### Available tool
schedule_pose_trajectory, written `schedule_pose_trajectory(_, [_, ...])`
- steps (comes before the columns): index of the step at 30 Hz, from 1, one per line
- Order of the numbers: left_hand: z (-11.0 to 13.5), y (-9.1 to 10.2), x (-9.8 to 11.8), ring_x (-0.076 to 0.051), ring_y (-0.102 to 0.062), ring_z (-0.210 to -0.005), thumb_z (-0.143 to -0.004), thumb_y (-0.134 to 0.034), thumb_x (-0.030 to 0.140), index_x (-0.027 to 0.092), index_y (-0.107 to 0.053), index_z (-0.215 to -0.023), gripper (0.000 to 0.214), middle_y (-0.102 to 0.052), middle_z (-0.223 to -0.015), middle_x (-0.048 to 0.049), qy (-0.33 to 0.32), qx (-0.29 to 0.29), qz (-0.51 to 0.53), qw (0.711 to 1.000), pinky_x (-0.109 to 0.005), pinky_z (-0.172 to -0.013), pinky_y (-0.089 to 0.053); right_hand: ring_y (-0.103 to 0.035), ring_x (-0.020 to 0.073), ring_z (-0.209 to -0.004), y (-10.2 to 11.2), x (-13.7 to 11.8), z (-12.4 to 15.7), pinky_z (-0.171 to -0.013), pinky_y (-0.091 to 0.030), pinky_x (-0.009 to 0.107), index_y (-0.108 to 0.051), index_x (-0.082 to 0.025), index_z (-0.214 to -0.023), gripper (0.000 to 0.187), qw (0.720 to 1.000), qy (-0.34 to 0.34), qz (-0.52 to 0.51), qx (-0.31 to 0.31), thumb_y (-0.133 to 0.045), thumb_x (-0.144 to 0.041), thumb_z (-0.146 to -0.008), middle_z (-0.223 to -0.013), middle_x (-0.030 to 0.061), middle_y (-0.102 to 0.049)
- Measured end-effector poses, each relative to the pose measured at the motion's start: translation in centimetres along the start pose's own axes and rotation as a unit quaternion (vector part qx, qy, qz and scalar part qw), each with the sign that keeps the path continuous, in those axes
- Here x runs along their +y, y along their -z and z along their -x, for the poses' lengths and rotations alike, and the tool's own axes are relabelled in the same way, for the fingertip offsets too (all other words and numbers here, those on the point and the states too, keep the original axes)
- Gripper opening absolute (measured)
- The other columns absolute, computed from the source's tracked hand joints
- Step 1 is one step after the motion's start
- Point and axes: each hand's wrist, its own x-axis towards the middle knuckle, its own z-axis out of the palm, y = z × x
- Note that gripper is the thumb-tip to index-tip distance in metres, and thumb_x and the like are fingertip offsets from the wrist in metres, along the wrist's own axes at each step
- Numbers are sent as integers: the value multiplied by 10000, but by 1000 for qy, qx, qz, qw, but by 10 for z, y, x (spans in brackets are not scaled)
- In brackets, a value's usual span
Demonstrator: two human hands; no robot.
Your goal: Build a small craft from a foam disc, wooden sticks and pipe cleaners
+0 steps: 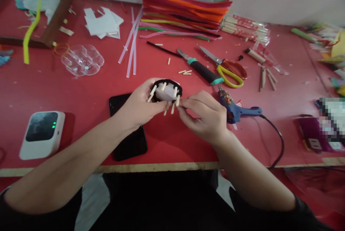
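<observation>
My left hand (pixel 141 104) grips a small white craft piece (pixel 167 93) with a black rim and several short wooden pegs sticking out of it, held above the red table (pixel 81 91). My right hand (pixel 203 115) is closed in a pinch on one peg (pixel 177 101) at the piece's lower right edge. Both hands meet at the middle of the view, just above a black phone (pixel 129 141).
A blue glue gun (pixel 237 110) with its cord lies right of my right hand. Yellow-handled scissors (pixel 229 71), a black knife (pixel 201 67), loose wooden pegs (pixel 185 72), glue sticks (pixel 132 44), stacked pipe cleaners (pixel 185 13), a clear plastic tray (pixel 82 60) and a white device (pixel 41 134) lie about.
</observation>
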Motion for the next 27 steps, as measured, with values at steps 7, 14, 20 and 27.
schedule_pose_trajectory(7, [-1, 0, -1, -176, -647, -842, -630, -839, 136, 196, -601, -960, 412, -679, -933, -9, 17, 15, 37, 999, -333, -778, -521, -685, 149, -724, 0, -3, 1, -660, -565, 276, -696, -200, -947, 96, 997, -68, -30, 22, -697, -123, -889, -827, 23, -749])
schedule_pose_trajectory(14, [-2, 1, -2, -202, -646, -909, -653, -839, 148, 198, -602, -962, 392, -666, -938, -25, 17, 13, 31, 999, -345, -792, -531, -689, 170, -745, -2, 1, 3, -698, -569, 313, -712, -205, -943, 56, 998, -51, 21, 4, -664, -174, -939, -836, 34, -759])
schedule_pose_trajectory(20, [-2, 1, -3, -254, -645, -1032, -664, -871, 206, 205, -592, -947, 398, -656, -963, -48, 6, 12, 33, 999, -397, -864, -534, -672, 181, -748, -2, 3, 3, -698, -562, 327, -696, -203, -954, 60, 999, -36, 20, 4, -649, -165, -948, -840, 43, -745])
schedule_pose_trajectory(27, [-3, 2, -7, -242, -647, -1023, -650, -859, 147, 204, -589, -942, 401, -662, -949, -36, 19, 14, 34, 999, -375, -850, -535, -649, 178, -741, 0, 5, 2, -726, -517, 349, -698, -239, -950, 72, 999, -27, 26, 30, -681, -170, -939, -852, 21, -760])
